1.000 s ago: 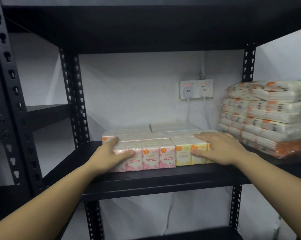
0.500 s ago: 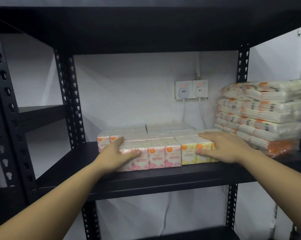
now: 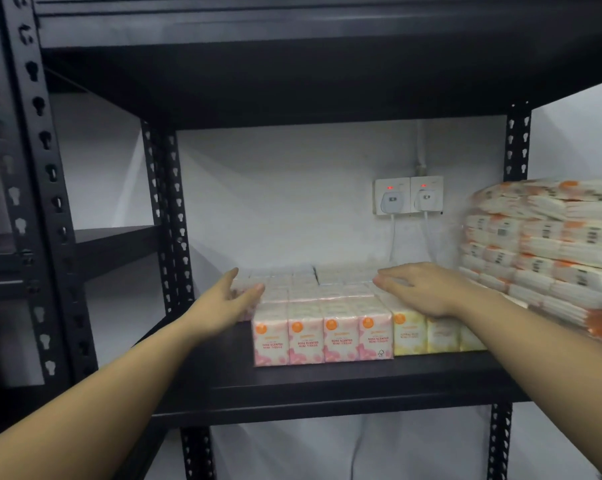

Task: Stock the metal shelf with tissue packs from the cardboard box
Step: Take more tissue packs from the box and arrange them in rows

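Note:
A block of small tissue packs stands on the black metal shelf (image 3: 327,386): pink rose-scented packs (image 3: 322,336) in front on the left, yellow packs (image 3: 410,336) to their right, more rows behind. My left hand (image 3: 228,299) lies with straight fingers against the left side of the block, further back than the front row. My right hand (image 3: 427,289) rests flat, palm down, on top of the yellow packs. The cardboard box is out of view.
A tall stack of wrapped tissue bundles (image 3: 549,251) fills the right end of the shelf. Two wall sockets (image 3: 408,195) with plugs and hanging cables sit on the white wall behind. The shelf board above hangs low. Another black rack (image 3: 33,202) stands to the left.
Both hands have slid further back along the block. The left hand left the front corner and now lies along the left side; the front pink packs show uncovered.

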The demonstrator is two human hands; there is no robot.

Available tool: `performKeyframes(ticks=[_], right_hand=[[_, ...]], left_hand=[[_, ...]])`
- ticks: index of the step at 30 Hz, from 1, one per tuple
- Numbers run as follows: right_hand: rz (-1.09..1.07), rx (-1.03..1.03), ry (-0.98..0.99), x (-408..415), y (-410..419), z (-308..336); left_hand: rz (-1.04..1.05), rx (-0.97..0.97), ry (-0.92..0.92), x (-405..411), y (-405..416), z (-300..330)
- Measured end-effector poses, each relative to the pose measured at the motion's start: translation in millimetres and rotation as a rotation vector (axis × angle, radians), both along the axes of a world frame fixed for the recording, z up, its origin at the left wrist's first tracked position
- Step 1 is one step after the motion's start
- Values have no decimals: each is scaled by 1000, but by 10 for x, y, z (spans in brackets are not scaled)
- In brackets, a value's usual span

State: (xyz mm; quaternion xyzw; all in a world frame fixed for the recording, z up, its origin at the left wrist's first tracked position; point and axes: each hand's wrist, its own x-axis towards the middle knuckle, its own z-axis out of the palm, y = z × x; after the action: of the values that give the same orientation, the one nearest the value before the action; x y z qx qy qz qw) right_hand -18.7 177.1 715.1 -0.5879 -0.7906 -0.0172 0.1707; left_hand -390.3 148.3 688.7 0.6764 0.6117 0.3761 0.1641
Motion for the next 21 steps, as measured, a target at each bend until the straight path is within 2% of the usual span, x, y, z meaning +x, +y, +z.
performKeyframes(ticks=[8,21], right_hand=[[2,-106,84,-313,602,58],[-44,-317,-55,-365,1435,-58]], left_hand=[[113,-63,6,-408,608,81],[94,-171,-204,-406,1359,-7]])
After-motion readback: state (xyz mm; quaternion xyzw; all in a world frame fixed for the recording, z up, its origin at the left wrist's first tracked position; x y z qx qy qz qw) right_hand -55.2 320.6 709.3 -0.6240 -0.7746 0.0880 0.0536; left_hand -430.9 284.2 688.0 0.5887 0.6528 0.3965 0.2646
